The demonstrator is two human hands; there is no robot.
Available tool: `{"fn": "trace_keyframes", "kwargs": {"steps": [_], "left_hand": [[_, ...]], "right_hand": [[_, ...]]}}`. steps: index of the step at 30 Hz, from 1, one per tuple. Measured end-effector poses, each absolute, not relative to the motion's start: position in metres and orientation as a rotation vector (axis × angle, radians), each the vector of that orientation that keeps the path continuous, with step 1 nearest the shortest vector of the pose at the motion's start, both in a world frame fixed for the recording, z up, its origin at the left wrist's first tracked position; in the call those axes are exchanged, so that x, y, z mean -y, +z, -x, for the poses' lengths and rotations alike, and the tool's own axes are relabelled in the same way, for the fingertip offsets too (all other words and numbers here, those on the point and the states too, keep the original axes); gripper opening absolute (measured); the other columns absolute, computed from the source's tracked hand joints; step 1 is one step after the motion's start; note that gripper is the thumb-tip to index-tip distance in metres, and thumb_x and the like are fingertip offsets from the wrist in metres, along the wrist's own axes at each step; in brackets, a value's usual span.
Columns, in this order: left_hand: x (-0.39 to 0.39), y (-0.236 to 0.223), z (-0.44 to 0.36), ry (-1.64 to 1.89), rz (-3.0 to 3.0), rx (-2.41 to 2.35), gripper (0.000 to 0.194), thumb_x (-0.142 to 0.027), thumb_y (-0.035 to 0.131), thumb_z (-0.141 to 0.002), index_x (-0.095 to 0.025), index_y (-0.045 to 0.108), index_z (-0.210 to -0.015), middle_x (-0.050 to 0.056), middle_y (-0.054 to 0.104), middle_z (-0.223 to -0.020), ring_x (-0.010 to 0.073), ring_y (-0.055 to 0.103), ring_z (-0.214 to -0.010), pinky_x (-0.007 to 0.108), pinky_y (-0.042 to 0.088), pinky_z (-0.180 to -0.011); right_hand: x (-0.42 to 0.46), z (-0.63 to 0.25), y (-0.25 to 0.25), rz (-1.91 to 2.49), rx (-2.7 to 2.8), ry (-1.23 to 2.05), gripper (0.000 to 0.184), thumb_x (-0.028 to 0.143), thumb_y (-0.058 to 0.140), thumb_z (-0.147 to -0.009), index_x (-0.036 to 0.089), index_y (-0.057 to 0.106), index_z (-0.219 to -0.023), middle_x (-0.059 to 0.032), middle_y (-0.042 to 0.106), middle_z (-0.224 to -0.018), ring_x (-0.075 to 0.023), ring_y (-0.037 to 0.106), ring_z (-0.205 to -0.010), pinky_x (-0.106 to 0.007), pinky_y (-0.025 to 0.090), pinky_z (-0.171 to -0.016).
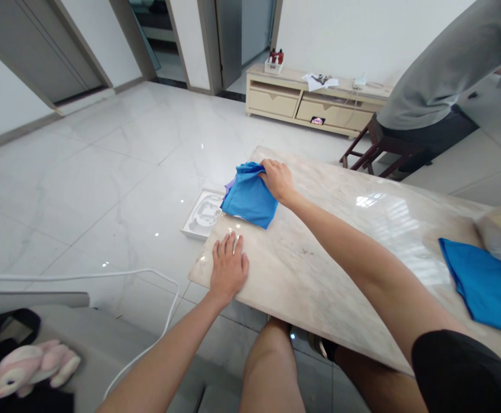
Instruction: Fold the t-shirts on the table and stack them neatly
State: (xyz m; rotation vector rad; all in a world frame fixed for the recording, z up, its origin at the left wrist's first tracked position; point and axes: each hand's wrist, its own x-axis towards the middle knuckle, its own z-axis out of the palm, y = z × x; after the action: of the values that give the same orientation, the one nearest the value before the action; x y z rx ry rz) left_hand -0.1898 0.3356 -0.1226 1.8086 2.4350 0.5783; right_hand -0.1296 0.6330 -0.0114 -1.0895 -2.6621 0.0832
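Note:
My right hand (277, 179) grips the upper right edge of a folded blue cloth (250, 198) near the far left corner of the marble table (319, 252). A bit of purple fabric (229, 187) peeks out behind the cloth's left side. Flat on the tabletop, closer to me, rests my left hand (229, 269) with its fingers spread; it holds nothing. More blue fabric (486, 284) lies at the table's right end, partly cut off by the frame.
Past the table's left edge is a white box tray (190, 228). A person in grey (439, 74) sits on a dark stool (377, 143) beyond the table. A low cabinet (271, 103) stands by the wall. A white cable (104, 275) and pink plush toy (27, 367) are at left.

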Motion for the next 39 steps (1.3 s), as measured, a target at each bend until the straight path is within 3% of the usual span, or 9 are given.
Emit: {"fn": "trace_keyframes", "kwargs": {"steps": [6, 11, 17, 20, 23, 26, 30, 35, 39], "left_hand": [[-0.335, -0.124, 0.191, 0.532, -1.851, -2.454, 0.059, -0.028, 0.047, -0.108, -0.014, 0.058, -0.164, 0.02, 0.051, -0.175, 0.0379, 0.046, -0.163, 0.064, 0.031, -0.137], [-0.335, -0.124, 0.19, 0.507, -1.888, -2.497, 0.058, -0.027, 0.049, -0.108, -0.014, 0.059, -0.163, 0.019, 0.053, -0.173, 0.0365, 0.049, -0.161, 0.063, 0.034, -0.136], [-0.334, -0.125, 0.189, 0.495, -1.888, -2.509, 0.059, -0.026, 0.05, -0.107, -0.015, 0.058, -0.165, 0.019, 0.053, -0.174, 0.0368, 0.048, -0.161, 0.063, 0.033, -0.137], [-0.335, -0.126, 0.189, 0.492, -1.889, -2.505, 0.059, -0.026, 0.05, -0.107, -0.015, 0.058, -0.165, 0.019, 0.052, -0.174, 0.0371, 0.048, -0.161, 0.064, 0.033, -0.136], [-0.335, -0.126, 0.19, 0.494, -1.897, -2.499, 0.059, -0.026, 0.049, -0.107, -0.014, 0.058, -0.165, 0.019, 0.052, -0.174, 0.0372, 0.048, -0.162, 0.064, 0.033, -0.137], [-0.335, -0.126, 0.191, 0.493, -1.902, -2.495, 0.059, -0.026, 0.049, -0.107, -0.013, 0.058, -0.164, 0.019, 0.052, -0.174, 0.0372, 0.048, -0.162, 0.064, 0.033, -0.136], [-0.336, -0.125, 0.191, 0.486, -1.887, -2.501, 0.059, -0.026, 0.049, -0.106, -0.013, 0.059, -0.164, 0.019, 0.053, -0.174, 0.0372, 0.048, -0.161, 0.064, 0.033, -0.136], [-0.337, -0.125, 0.191, 0.483, -1.872, -2.495, 0.06, -0.027, 0.049, -0.106, -0.014, 0.058, -0.164, 0.019, 0.052, -0.174, 0.0372, 0.047, -0.162, 0.063, 0.031, -0.137], [-0.337, -0.125, 0.191, 0.468, -1.85, -2.507, 0.06, -0.028, 0.049, -0.106, -0.014, 0.058, -0.164, 0.019, 0.052, -0.174, 0.0374, 0.045, -0.163, 0.062, 0.03, -0.138]], "right_hand": [[-0.666, 0.157, 0.003, 1.164, 2.619, 0.037, 0.04, 0.028, 0.043, -0.115, 0.014, 0.062, -0.147, -0.0254, 0.068, -0.15, -0.0413, 0.058, -0.138, -0.053, 0.04, -0.114], [-0.672, 0.167, -0.021, 1.3, 2.498, -0.066, 0.049, 0.037, 0.054, -0.115, 0.004, 0.056, -0.151, -0.0321, 0.059, -0.155, -0.0431, 0.049, -0.147, -0.06, 0.038, -0.119], [-0.655, 0.181, -0.048, 1.056, 2.612, -0.007, 0.039, 0.035, 0.046, -0.118, 0.01, 0.064, -0.142, -0.0251, 0.069, -0.142, -0.0379, 0.056, -0.139, -0.055, 0.043, -0.119], [-0.651, 0.192, -0.05, 1.05, 2.74, 0.104, 0.042, 0.034, 0.044, -0.117, 0.008, 0.067, -0.143, -0.0253, 0.066, -0.151, -0.0378, 0.055, -0.143, -0.055, 0.042, -0.122], [-0.642, 0.193, -0.048, 1.148, 2.699, 0.137, 0.05, 0.036, 0.043, -0.117, 0.007, 0.064, -0.152, -0.025, 0.053, -0.169, -0.0393, 0.044, -0.158, -0.063, 0.027, -0.133], [-0.625, 0.179, -0.051, 1.236, 2.499, 0.113, 0.062, 0.044, 0.033, -0.119, 0.01, 0.05, -0.167, -0.0232, 0.035, -0.182, -0.0388, 0.026, -0.17, -0.07, 0.009, -0.137], [-0.597, 0.157, -0.07, 1.242, 2.514, 0.199, 0.074, 0.055, 0.04, -0.116, 0.011, 0.042, -0.175, -0.0224, 0.025, -0.187, -0.0418, 0.013, -0.175, -0.071, 0.006, -0.137], [-0.573, 0.158, -0.091, 1.265, 2.477, 0.256, 0.073, 0.048, 0.044, -0.114, 0.007, 0.043, -0.174, -0.0238, 0.023, -0.187, -0.0425, 0.01, -0.175, -0.072, -0.001, -0.137], [-0.564, 0.169, -0.093, 1.021, 2.612, 0.349, 0.072, 0.047, 0.05, -0.113, 0.013, 0.044, -0.175, -0.0192, 0.025, -0.187, -0.0407, 0.009, -0.176, -0.07, -0.004, -0.138]]}}
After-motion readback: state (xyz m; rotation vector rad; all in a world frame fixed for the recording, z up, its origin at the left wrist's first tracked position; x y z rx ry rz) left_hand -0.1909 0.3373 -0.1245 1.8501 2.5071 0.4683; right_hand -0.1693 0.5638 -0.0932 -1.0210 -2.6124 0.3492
